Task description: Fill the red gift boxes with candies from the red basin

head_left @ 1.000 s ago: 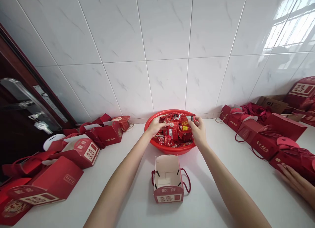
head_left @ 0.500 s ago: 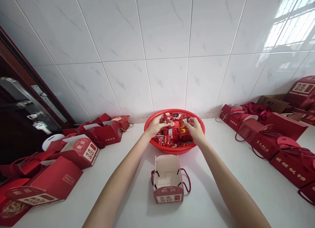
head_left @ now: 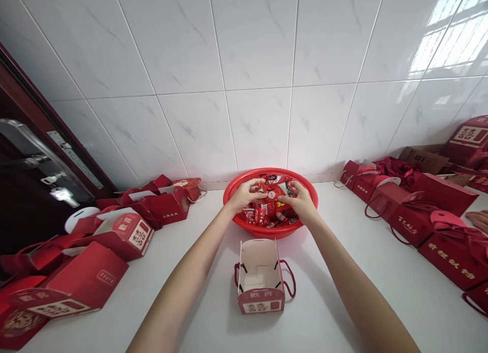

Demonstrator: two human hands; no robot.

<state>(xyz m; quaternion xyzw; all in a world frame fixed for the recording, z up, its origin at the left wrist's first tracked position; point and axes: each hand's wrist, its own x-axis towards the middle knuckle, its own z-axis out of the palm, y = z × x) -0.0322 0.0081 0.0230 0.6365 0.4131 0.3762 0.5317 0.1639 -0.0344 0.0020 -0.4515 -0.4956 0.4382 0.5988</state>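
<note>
A round red plastic basket (head_left: 271, 233) against the tiled wall holds many red-wrapped sweets (head_left: 263, 213). At its left side my left hand (head_left: 247, 194) is closed, with red wrapped sweets pinched at the fingertips. My right hand (head_left: 299, 201) is over the right side of the basket, its fingers closed around small wrapped sweets, one of them dark. In front of the basket stands an open red gift box (head_left: 261, 302) with a pale, bare inside and a dark red cord handle on each side. Neither hand touches the box.
Red gift boxes (head_left: 168, 208) are grouped on the left, beside a dark door with a metal handle (head_left: 28, 159). More red boxes (head_left: 409, 223) line the right side, with a cardboard box (head_left: 423, 159) behind. Another person's hand (head_left: 478, 219) shows at the right edge.
My right thumb and fingers have shifted inward over the sweets, and my left fingers have moved slightly. Another person's hand has come into view at the right edge.
</note>
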